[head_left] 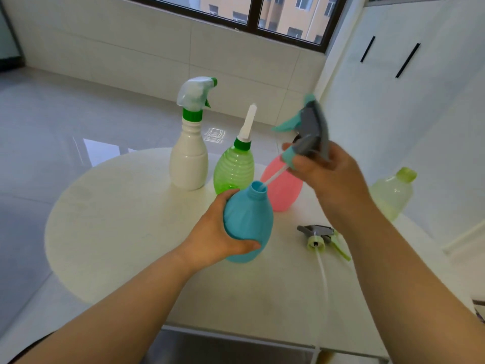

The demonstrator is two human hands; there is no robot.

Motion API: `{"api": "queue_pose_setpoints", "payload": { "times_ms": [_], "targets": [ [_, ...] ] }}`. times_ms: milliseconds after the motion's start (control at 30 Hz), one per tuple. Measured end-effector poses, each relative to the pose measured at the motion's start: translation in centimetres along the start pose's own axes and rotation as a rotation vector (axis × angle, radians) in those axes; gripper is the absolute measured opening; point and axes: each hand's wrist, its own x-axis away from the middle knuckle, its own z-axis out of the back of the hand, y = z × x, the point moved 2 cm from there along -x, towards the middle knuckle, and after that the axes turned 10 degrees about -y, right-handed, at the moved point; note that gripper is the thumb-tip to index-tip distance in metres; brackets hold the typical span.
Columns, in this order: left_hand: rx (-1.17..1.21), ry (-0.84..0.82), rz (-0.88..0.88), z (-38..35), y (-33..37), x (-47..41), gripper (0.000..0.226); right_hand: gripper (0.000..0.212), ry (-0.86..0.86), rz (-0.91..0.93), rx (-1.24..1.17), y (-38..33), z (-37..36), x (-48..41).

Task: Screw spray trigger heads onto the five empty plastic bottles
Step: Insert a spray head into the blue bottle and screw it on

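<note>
The blue bottle (248,222) is gripped round its body by the left hand (212,232), at the near side of the tabletop (118,219), its neck open. The grey-and-teal trigger head (312,132) is clasped at its collar by the right hand (333,177) and tilted above the neck, with the tip of the dip tube (275,176) just inside it. Tube insertion is judged to be the step in hand. Next, the head must be righted, lowered onto the thread and turned. A second trigger head (322,236) lies loose nearby
</note>
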Motion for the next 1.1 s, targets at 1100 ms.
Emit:
{"api": "queue_pose_setpoints", "payload": {
  "times_ms": [1100],
  "targets": [
    [-0.037, 0.092, -0.007, -1.3, 0.2, 0.1, 0.095, 0.036, -0.094, 0.006, 0.214, 5.9, -5.0, 2.4]
  ]
}}
